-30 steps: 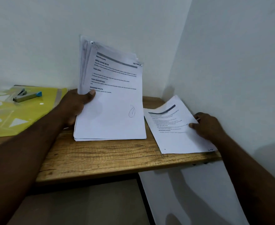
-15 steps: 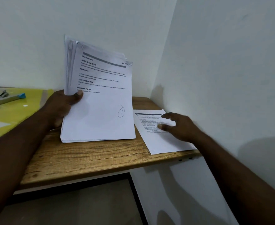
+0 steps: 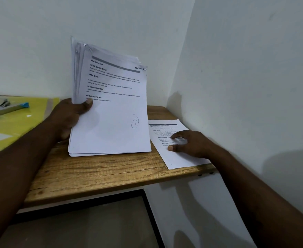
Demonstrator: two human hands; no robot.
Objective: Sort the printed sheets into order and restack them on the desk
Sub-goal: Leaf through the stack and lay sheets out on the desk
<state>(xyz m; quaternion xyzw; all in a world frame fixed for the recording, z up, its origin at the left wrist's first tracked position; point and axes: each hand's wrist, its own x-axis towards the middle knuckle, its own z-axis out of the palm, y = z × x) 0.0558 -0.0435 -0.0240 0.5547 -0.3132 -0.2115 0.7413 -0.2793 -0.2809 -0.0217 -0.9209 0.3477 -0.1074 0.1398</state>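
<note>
I recorded the right hand (image 3: pixel 191 144) had slid onto the loose sheet (image 3: pixel 175 159), fingers flat, while the left hand (image 3: pixel 66 120) still gripped the stack (image 3: pixel 111 126) upright on the bench (image 3: pixel 102 174); sorting judged barely begun.

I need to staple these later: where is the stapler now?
In the head view, the stapler lies far left on the yellow folder, left of the left hand gripping the paper stack.

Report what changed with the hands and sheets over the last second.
The right hand slid left from the right edge of the single sheet onto its printed middle, fingers now spread flat on it. The left hand still grips the stack, propped upright on the desk.
</note>
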